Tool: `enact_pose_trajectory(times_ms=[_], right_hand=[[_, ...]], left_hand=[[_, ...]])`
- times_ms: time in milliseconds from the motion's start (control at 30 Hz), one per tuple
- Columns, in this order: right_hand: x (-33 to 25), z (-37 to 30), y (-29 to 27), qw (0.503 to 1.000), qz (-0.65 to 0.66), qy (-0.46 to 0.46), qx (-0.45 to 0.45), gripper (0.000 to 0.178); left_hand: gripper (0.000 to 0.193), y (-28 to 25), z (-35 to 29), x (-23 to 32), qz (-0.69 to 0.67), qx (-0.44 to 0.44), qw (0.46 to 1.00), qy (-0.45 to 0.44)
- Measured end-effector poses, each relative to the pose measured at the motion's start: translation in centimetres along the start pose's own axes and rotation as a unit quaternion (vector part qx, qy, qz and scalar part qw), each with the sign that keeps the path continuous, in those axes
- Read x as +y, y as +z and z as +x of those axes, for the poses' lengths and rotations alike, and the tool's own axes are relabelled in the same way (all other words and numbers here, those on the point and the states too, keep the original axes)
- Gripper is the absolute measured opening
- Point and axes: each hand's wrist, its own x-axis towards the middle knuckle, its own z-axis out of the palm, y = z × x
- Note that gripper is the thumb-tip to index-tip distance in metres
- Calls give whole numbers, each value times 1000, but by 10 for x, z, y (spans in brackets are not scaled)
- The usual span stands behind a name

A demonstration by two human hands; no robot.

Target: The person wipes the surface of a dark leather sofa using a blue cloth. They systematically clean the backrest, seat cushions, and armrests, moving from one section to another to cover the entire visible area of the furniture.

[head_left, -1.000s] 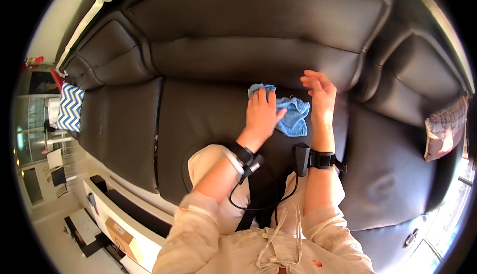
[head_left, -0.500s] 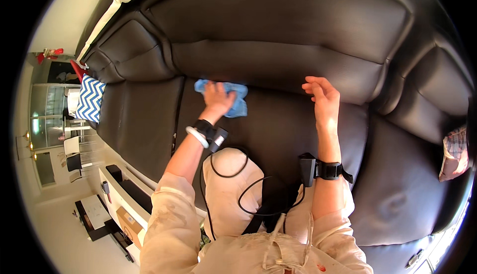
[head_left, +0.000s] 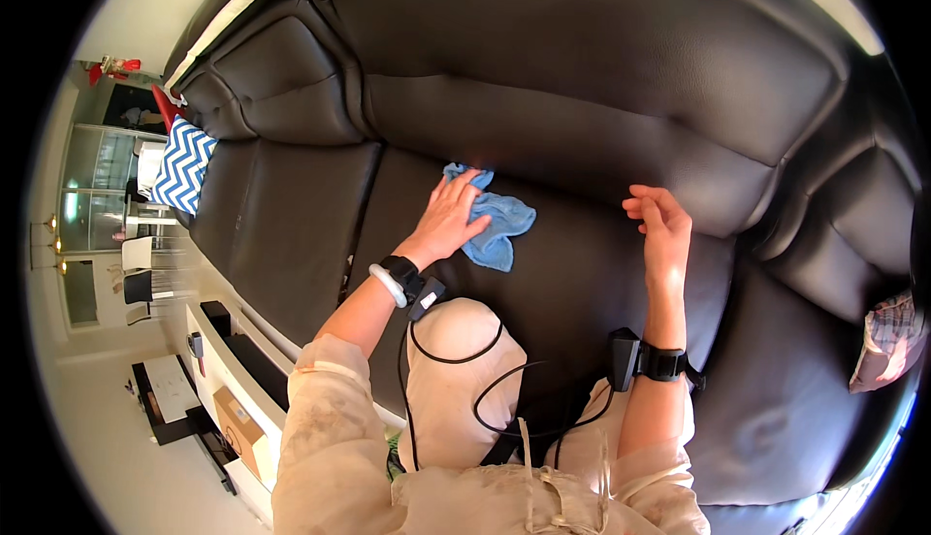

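Here, the left hand (head_left: 446,220) lies open on a crumpled blue cloth (head_left: 504,225), with its fingers spread over the left part. The cloth is on the seat of a big, dark brown sofa (head_left: 592,263), near the line where the seat meets the back. The right hand (head_left: 667,234) is half open with its fingers loosely bent, well apart from the cloth on the right side. I cannot tell if it touches the sofa. Each wrist has a black strap, and the left one has a white ring (head_left: 388,286) too. A thin black cord (head_left: 414,409) loops by the knees. A blue and white zigzag pillow (head_left: 185,166) sits far left, and a checked pillow (head_left: 890,336) far right.
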Motion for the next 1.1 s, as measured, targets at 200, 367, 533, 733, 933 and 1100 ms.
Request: enact_pose_trajectory(times_ms=[200,367,533,733,933,1100], right_hand=[[-13,-8,1,999,-28,-29,-25,21],[4,-12,21,998,-30,-12,-57,20],[3,-5,24,997,-48,-13,-53,20],[9,-5,22,995,-70,-10,-67,20],[11,-6,16,995,-77,-3,-63,20],[-1,-9,7,992,-104,2,-67,20]], left_hand=[[48,8,-3,-59,-3,103,989,-108],[56,14,-41,-199,-90,136,859,-485],[47,57,4,-121,48,166,952,-251],[53,13,-7,4,-11,18,999,-31],[47,2,-15,-59,41,51,997,-29],[34,28,-13,-89,29,152,977,-148]])
